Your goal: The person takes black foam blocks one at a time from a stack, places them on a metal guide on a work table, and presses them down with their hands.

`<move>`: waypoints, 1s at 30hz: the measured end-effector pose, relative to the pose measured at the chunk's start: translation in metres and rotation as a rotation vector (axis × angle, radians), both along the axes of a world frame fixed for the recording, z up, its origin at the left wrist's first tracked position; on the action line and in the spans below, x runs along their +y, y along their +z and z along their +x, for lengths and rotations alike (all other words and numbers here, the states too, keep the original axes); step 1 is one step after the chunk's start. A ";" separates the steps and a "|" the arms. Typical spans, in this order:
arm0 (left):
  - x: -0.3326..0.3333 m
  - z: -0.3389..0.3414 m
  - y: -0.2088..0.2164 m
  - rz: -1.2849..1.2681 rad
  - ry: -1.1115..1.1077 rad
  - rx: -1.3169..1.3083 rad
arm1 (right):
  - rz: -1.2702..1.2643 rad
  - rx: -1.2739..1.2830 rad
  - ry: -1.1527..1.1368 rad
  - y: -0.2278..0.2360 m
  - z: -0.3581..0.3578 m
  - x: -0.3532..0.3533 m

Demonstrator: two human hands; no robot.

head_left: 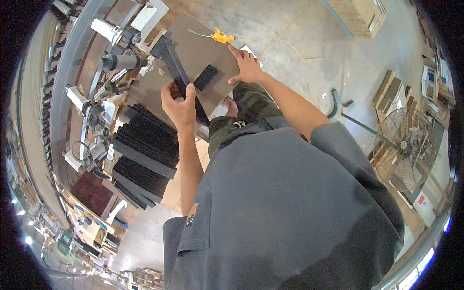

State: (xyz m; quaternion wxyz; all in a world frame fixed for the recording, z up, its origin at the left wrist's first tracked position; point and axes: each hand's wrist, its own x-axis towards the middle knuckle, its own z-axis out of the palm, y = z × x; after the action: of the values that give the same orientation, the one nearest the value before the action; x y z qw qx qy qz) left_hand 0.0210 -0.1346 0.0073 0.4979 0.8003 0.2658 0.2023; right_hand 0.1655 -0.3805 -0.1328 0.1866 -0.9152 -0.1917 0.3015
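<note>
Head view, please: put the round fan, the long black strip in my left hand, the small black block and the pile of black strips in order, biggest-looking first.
1. Pile of black strips and round fan: too alike to rank.
2. Long black strip.
3. Small black block.

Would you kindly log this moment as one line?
left hand: holds black strip | right hand: near yellow tool | brown board: black block on top

The left hand's grip (181, 105) holds a long black strip (174, 60) slanting over the brown desk (186, 34), beside a small black block (206, 77). The right hand's grip (248, 68) spreads near a yellow, thin-stemmed tool (222, 36). Stacked black strips (147, 140) lie left of the person's left forearm (190, 164).
</note>
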 end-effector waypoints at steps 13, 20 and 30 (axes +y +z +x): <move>-0.011 -0.019 -0.073 0.153 0.201 0.237 | -0.002 -0.019 0.022 -0.001 -0.001 0.003; 0.001 -0.017 -0.094 0.196 0.442 0.432 | 0.013 -0.015 0.004 0.013 -0.002 0.007; 0.038 0.036 -0.128 0.350 0.504 0.583 | 0.011 -0.007 0.013 0.014 -0.001 0.008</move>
State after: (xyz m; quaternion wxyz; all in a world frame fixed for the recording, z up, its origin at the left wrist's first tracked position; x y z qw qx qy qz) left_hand 0.0569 -0.0964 -0.1212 0.1935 0.8065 0.5446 0.1247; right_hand 0.1648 -0.3728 -0.1186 0.1892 -0.9139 -0.1998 0.2986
